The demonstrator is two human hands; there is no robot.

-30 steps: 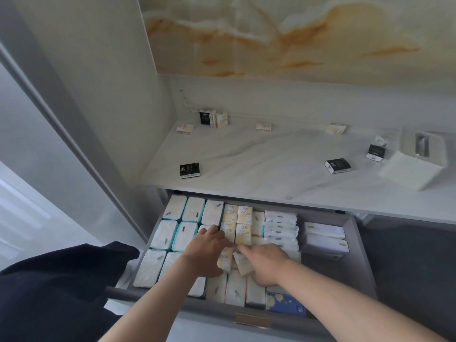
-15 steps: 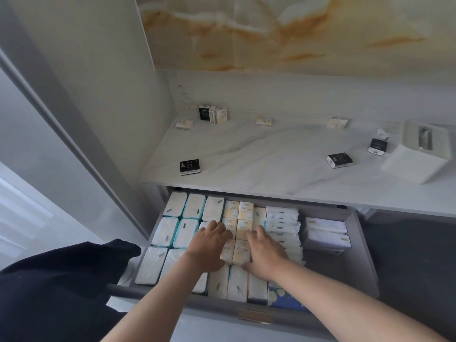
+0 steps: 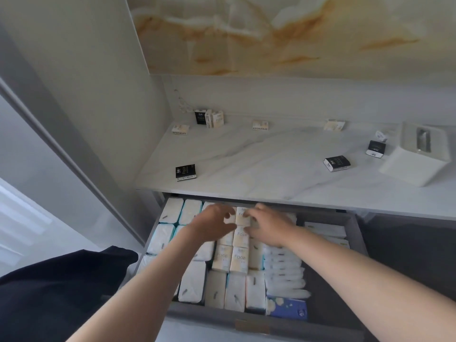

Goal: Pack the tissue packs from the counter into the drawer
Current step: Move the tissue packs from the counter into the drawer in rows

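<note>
Both hands slid up toward the drawer's back row — left hand and right hand spread loosely over cream packs, fingertips blurred, grip unclear.

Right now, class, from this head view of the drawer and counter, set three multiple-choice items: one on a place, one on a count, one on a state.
1. Where does the white tissue box stand?
A. right end of the counter
B. inside the drawer
C. on the floor

2. How many black tissue packs lie flat on the counter?
A. one
B. three
C. six

3. What state is the drawer in?
A. shut
B. pulled open
C. taken out

Answers:
1. A: it stands on the marble at the right.
2. B: one at front left, two at the right.
3. B: its rows of packs show, with both hands, left hand and right hand, over them.
</note>
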